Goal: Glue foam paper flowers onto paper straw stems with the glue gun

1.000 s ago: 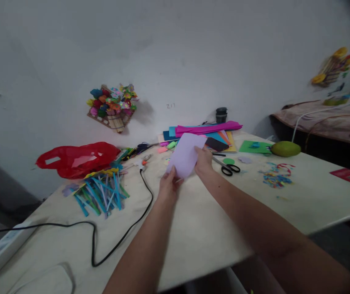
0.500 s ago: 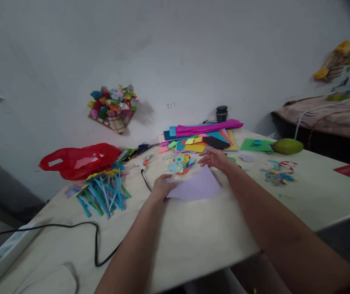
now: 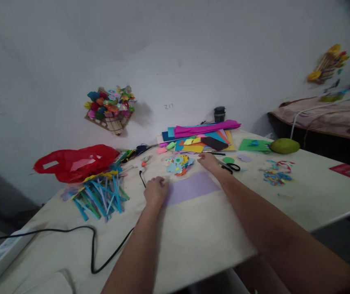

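A light purple sheet of paper lies flat on the table between my hands. My left hand rests at the sheet's left edge with its fingers curled in; what they hold, if anything, is hidden. Beyond the sheet's far right side, my right hand is low over the table, fingers bent and drawn together. Just behind those fingers lies a thin black pen or pencil; whether they grip anything cannot be made out. Black-handled scissors lie beside my right wrist. A pile of paper flower cutouts sits beyond the sheet.
Coloured sheets and a dark phone-like slab are stacked by the wall. Left are a red plastic bag, paper strips and a black cable. Paper scraps and a green fruit lie right.
The purple sheet, tilted up before, now lies flat. My left hand has shifted slightly left and curled; my right hand's spread fingers have drawn in and come down, uncovering the scissors.
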`<state>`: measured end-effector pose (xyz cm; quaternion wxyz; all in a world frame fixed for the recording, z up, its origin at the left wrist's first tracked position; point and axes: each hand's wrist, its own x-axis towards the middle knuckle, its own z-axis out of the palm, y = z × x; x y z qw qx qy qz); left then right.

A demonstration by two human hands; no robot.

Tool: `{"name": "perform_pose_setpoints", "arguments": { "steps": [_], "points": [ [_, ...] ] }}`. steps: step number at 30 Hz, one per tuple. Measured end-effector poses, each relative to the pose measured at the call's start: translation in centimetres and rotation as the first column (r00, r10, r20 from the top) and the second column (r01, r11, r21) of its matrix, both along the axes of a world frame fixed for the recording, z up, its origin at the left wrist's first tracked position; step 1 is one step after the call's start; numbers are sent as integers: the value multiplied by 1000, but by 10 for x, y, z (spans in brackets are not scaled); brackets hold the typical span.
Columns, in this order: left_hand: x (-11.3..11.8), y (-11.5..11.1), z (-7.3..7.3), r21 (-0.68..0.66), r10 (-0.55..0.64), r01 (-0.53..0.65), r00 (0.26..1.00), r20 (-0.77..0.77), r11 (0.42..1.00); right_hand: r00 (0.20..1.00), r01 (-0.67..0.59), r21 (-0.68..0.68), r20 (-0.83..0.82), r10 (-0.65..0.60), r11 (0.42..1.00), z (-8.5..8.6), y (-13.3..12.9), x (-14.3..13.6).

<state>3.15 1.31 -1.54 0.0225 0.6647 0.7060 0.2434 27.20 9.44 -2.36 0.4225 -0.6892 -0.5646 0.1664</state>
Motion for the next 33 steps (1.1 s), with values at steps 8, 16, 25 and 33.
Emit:
{"name": "perform_pose_setpoints", "arguments": {
  "steps": [8,16,25,33],
  "points": [
    [10,-4,-4,150,-214,234,967,-135,961,849,-56,-39,524,68,998,1,-13,-16],
    [13,-1,-7,129,-251,264,962,-112,956,707,-156,10,700,105,988,1,-11,-23],
    [15,2,-9,124,-318,328,943,-95,936,669,-210,29,733,122,977,-3,-8,-22],
    [20,-1,-5,75,-478,493,865,-155,867,627,-258,30,766,143,966,-1,-12,-25]
  ]
}}
